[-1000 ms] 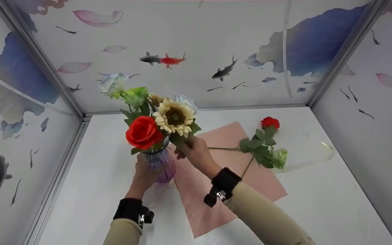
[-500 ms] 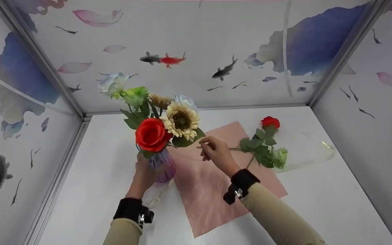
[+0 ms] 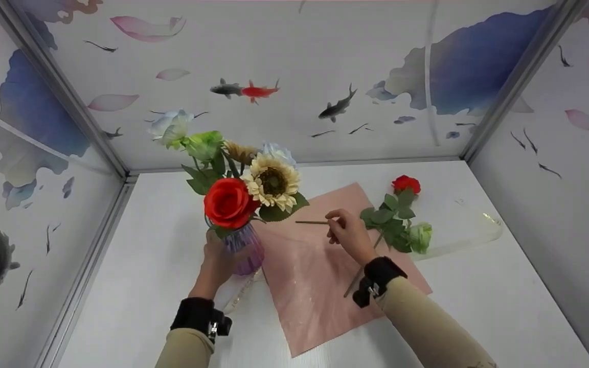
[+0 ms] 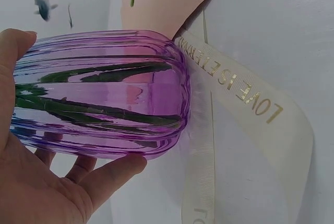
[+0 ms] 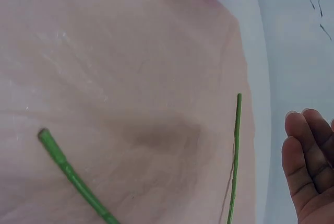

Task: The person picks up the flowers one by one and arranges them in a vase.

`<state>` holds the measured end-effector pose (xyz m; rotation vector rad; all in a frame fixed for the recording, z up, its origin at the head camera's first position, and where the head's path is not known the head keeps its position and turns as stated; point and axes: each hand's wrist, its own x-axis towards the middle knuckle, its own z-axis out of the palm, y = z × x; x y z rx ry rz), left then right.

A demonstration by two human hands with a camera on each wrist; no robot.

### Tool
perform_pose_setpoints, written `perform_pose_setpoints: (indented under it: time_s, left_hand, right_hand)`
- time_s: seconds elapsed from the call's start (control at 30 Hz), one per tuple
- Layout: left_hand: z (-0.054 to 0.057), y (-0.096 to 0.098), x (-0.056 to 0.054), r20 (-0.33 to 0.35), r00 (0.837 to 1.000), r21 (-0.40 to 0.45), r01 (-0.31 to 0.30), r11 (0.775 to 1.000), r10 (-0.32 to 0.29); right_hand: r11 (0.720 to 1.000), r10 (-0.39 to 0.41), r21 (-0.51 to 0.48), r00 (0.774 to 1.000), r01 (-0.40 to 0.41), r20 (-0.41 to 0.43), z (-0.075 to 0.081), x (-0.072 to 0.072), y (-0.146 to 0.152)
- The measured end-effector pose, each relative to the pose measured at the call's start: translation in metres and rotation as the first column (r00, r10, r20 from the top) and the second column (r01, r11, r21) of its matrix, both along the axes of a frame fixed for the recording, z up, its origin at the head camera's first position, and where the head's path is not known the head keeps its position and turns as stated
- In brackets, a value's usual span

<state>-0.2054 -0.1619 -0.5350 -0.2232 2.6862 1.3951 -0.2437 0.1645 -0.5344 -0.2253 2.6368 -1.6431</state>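
Observation:
My left hand (image 3: 218, 258) grips a ribbed purple-blue glass vase (image 3: 246, 253); in the left wrist view the fingers and thumb lie round the vase (image 4: 115, 96), and green stems show through its glass. Rising from the vase are a red rose (image 3: 229, 203), a cream sunflower (image 3: 273, 181), a green bloom (image 3: 204, 144) and pale blue-white flowers. My right hand (image 3: 350, 232) hovers over the pink paper, nearest to a green flower stem (image 3: 311, 222). In the right wrist view its loosely bent fingers (image 5: 308, 151) stand apart from that stem (image 5: 236, 156), with nothing held.
Pink wrapping paper (image 3: 299, 296) lies on the white table (image 3: 504, 286). Across its right side lie a red rose (image 3: 406, 184) and a green-white flower (image 3: 420, 237). A cream ribbon (image 4: 250, 96) with gold letters lies by the vase base. Printed panels enclose three sides.
My right hand has drawn back from the sunflower and moved right, over the loose stem. The sunflower and red rose in the vase have shifted slightly right. My left hand keeps its grip.

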Motion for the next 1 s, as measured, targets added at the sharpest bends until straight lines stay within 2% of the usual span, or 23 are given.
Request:
perform_pose_setpoints:
  time_s: [0.2,0.33,0.5,0.6,0.67,0.83,1.0]
  left_hand:
    - [0.000,0.000,0.000,0.000,1.000,0.008,0.009,1.000,-0.009]
    - [-0.001,0.000,0.000,-0.002,1.000,0.012,0.001,1.000,-0.001]
    - [-0.002,0.000,0.001,-0.035,0.999,0.029,-0.007,1.000,0.008]
    - [-0.002,0.000,0.001,-0.051,0.999,0.023,-0.004,1.000,0.005]
    - [-0.002,-0.001,0.002,-0.037,0.999,0.018,-0.005,1.000,0.006]
    - [-0.001,-0.001,0.003,0.012,1.000,0.012,-0.009,1.000,0.009]
    - [-0.001,-0.001,0.003,0.022,1.000,0.011,-0.018,1.000,0.018]
  right_hand:
    - [0.995,-0.076,0.067,0.997,0.077,-0.013,-0.008,0.000,0.018]
    - [0.981,-0.131,0.136,0.990,0.136,-0.048,-0.013,0.000,0.031]
    - [0.934,-0.209,0.271,0.971,0.233,-0.116,-0.021,-0.001,0.047]
    - [0.906,-0.246,0.331,0.964,0.265,-0.099,-0.027,0.000,0.056]
    - [0.890,-0.266,0.364,0.961,0.274,-0.071,-0.030,0.002,0.062]
    - [0.859,-0.251,0.442,0.965,0.258,-0.076,-0.044,0.007,0.075]
    - [0.852,-0.198,0.473,0.975,0.223,-0.102,-0.060,0.010,0.083]
